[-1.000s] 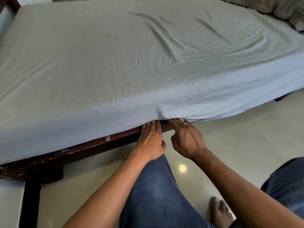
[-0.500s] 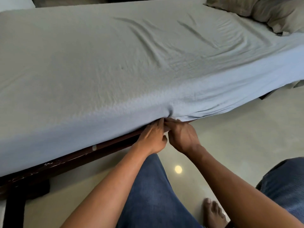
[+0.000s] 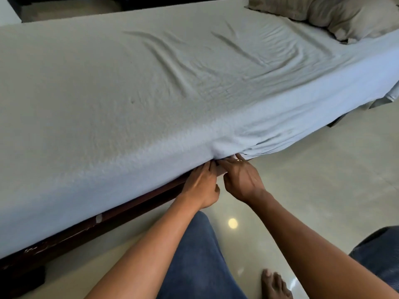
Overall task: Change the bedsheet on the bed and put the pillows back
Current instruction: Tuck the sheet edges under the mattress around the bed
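Observation:
A pale blue bedsheet [image 3: 151, 100] covers the mattress, with creases across its right half. My left hand [image 3: 203, 186] and my right hand [image 3: 243, 180] lie side by side at the mattress's lower near edge. Their straight fingers press the sheet's hem in between the mattress and the dark wooden bed frame [image 3: 129, 210]; the fingertips are hidden under the cloth. Right of my hands the sheet's edge [image 3: 269, 147] hangs loose and bunched. Two grey-brown pillows [image 3: 349, 18] lie at the bed's far right end.
Glossy pale floor tiles [image 3: 313, 190] stretch to the right of the bed. My knee in blue jeans [image 3: 198, 255] and a bare foot [image 3: 274, 285] are below my hands. A loose sheet corner [image 3: 386, 98] droops at the bed's right end.
My hands have drawn closer together and their fingers have slid further under the mattress edge. The view has shifted, showing more of the pillows.

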